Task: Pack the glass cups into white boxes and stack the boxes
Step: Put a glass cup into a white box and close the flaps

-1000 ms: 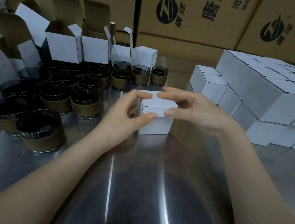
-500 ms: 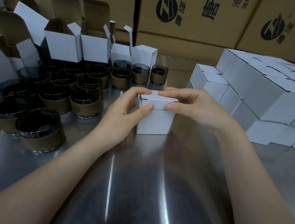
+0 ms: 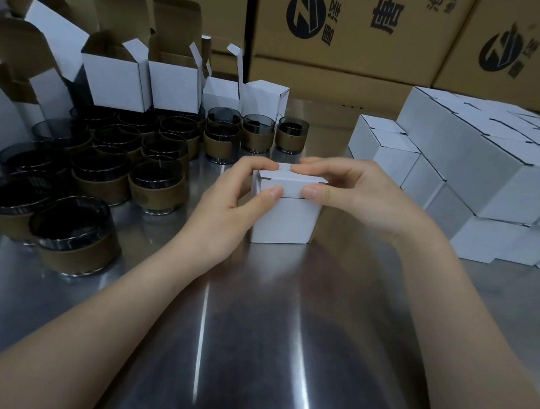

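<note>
A white box (image 3: pixel 286 211) is gripped by 2 hands at mid-table.

The box is stood on the steel table (image 3: pixel 245 353); its lid is pinched down by the left hand (image 3: pixel 227 209) and the right hand (image 3: pixel 357 197), thumbs on the near flap, fingers on top. Glass cups (image 3: pixel 105 158) are crowded at the left, open boxes (image 3: pixel 141 85) behind them, closed boxes (image 3: pixel 487 175) stacked at the right.

Printed brown cartons (image 3: pixel 349 28) behind a reflective steel table (image 3: pixel 245 353), dim light.
</note>
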Motion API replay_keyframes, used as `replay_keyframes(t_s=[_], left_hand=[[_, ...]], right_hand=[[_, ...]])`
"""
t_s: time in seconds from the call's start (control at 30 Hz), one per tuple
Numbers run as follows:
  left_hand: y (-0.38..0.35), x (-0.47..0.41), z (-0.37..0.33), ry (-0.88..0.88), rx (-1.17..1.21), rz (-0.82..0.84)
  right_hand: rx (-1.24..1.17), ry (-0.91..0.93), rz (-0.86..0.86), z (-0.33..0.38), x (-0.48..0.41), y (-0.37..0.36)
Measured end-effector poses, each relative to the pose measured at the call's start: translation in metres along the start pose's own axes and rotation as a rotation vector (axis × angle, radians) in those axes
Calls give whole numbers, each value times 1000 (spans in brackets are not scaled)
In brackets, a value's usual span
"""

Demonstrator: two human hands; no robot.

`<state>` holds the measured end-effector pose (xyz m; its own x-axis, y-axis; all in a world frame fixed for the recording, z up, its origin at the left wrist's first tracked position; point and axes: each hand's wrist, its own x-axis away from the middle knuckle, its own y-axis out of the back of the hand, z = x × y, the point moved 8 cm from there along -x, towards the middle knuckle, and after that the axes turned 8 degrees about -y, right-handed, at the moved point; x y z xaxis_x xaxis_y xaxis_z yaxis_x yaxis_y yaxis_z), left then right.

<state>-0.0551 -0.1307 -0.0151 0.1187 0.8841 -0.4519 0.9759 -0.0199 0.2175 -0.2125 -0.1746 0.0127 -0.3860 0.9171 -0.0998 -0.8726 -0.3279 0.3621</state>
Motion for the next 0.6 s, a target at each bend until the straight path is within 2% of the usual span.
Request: replay_keyframes(t_s=[0.6], left_hand=[[-1, 0, 0, 15, -34, 25]], right_hand=[[7, 17, 23, 0, -1, -2]])
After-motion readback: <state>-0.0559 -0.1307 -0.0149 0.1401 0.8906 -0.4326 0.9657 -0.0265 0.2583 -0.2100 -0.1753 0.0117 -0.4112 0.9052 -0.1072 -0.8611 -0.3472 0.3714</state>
